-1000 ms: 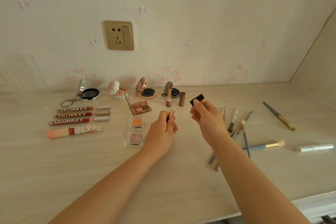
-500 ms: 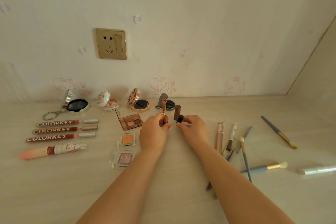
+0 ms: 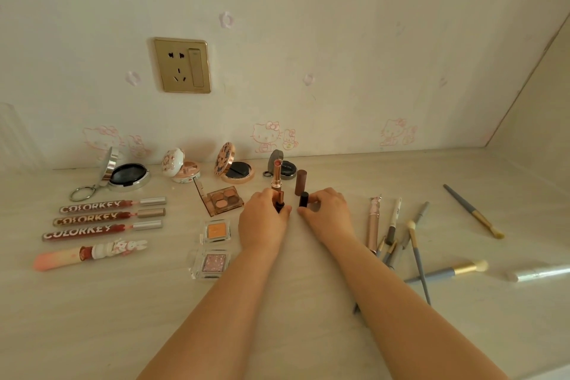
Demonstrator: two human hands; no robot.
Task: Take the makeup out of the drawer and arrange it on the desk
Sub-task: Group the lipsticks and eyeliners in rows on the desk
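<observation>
My left hand (image 3: 263,220) holds an uncapped lipstick (image 3: 280,200) upright on the pale desk (image 3: 277,302), just in front of another open lipstick (image 3: 276,177). My right hand (image 3: 327,213) pinches the black cap (image 3: 303,199) and stands it on the desk beside the lipstick. A brown cap (image 3: 300,182) stands right behind the black one. Several open compacts line the wall, among them a silver one (image 3: 128,176) and a rose-gold one (image 3: 236,168).
Three lip gloss tubes (image 3: 105,219) and a pink tube (image 3: 89,253) lie at the left. An eyeshadow palette (image 3: 223,199) and two small clear pans (image 3: 214,245) sit left of my hands. Pencils and brushes (image 3: 398,237) are scattered at the right, with a white tube (image 3: 539,274).
Both hands came down from above the desk and moved toward the wall. The lipstick and the black cap now stand on the desk surface, side by side.
</observation>
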